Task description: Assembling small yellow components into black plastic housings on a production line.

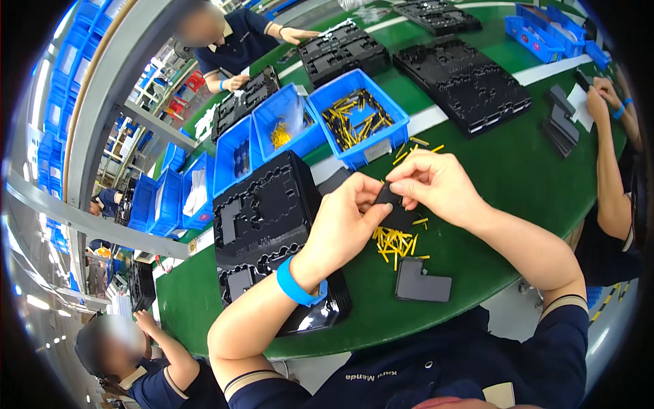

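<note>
Both hands are closed on 1 dark flat piece (388, 198), held above the table. The left hand (349, 215) pinches its left side between thumb and fingers; the right hand (430, 185) meets its upper end with thumb and forefinger drawn together, no gap showing. Whether the right fingertips also grip a yellow strip cannot be told. The piece lies between the 2 hands, touching both, neither clearly the nearer; its long axis appears to slope from the fingertips toward the wearer, though fingers mask part of the outline. Just below the grip, on the green table (531, 187), is a loose heap of yellow strips (393, 244); nearer the wearer rests a gray L-shaped part (421, 283). Left of the grip, partly under the forearm with its blue wristband (294, 285), lies a black molded tray (262, 187). Beyond the hands stand 3 blue bins in a row, the right-hand bin (377, 151) holding black and yellow strips. Farther out, a large black tray (463, 85) lies on the table, a co-worker (238, 41) reaches to other trays at the far side, and a gray metal frame (129, 88) rises at left.
</note>
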`<state>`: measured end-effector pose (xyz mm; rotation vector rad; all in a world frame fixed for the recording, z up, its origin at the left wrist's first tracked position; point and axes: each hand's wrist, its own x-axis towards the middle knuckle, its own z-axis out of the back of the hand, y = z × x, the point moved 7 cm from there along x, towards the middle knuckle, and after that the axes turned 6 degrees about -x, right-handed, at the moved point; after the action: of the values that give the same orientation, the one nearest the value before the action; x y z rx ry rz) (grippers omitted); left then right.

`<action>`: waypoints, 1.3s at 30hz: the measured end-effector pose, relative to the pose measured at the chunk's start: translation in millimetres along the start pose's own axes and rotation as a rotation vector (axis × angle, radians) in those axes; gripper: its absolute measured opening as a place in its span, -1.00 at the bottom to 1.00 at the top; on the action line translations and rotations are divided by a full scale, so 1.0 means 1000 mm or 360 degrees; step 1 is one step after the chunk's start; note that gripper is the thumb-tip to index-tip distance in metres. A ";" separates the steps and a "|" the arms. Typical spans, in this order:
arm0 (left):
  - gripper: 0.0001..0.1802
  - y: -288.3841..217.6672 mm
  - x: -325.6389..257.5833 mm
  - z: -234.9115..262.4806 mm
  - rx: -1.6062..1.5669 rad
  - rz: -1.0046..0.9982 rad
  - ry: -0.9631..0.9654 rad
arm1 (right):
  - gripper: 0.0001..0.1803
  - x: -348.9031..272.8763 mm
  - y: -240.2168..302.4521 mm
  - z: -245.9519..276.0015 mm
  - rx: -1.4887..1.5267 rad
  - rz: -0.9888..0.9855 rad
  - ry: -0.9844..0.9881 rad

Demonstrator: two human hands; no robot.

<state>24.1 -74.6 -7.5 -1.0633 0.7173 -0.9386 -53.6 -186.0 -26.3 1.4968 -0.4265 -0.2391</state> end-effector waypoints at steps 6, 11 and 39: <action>-0.78 -0.005 0.001 0.000 0.0069 0.0026 0.0010 | -0.93 -0.001 0.006 0.000 -0.0056 -0.0010 -0.0056; -0.78 -0.005 0.002 0.000 0.0043 -0.0007 -0.0002 | -0.93 0.002 -0.001 0.000 -0.0043 0.0010 -0.0009; -0.60 -0.002 0.003 0.005 -0.0193 0.0034 -0.0003 | -0.79 0.000 -0.015 -0.001 0.0143 -0.0271 0.0242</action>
<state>29.2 -75.9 -4.0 -1.1605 0.7904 -0.8841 -51.4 -186.6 -41.1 1.6293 -0.1904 -0.2408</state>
